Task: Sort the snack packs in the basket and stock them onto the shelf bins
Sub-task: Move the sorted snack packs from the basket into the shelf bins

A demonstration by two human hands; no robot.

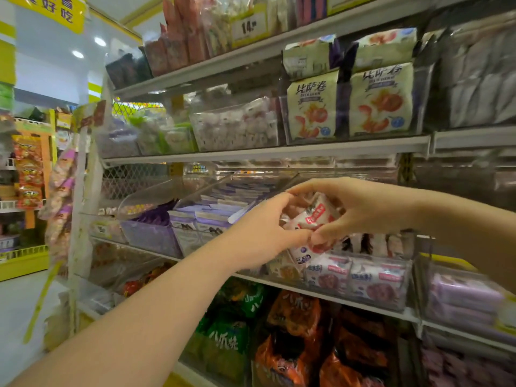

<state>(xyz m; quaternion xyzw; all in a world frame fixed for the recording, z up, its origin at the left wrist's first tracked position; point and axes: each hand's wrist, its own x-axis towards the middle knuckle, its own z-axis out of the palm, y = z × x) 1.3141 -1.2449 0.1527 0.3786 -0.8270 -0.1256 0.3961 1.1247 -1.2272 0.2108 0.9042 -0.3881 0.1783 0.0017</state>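
Small white and pink snack packs (314, 216) are bunched between both hands above a clear shelf bin (385, 300). My left hand (262, 233) cups them from the left with curled fingers. From above and the right, my right hand (351, 208) grips the same bunch, its thumb meeting the left fingertips. The bin below holds more white packs with a dark red picture (374, 277). The basket is not in view.
To the left stand clear bins of purple packs (201, 216), one with its lid raised. The shelf above carries pale bags with a red print (379, 101). Green and orange bags (290, 331) fill the shelf below. An aisle floor (16, 317) lies at the left.
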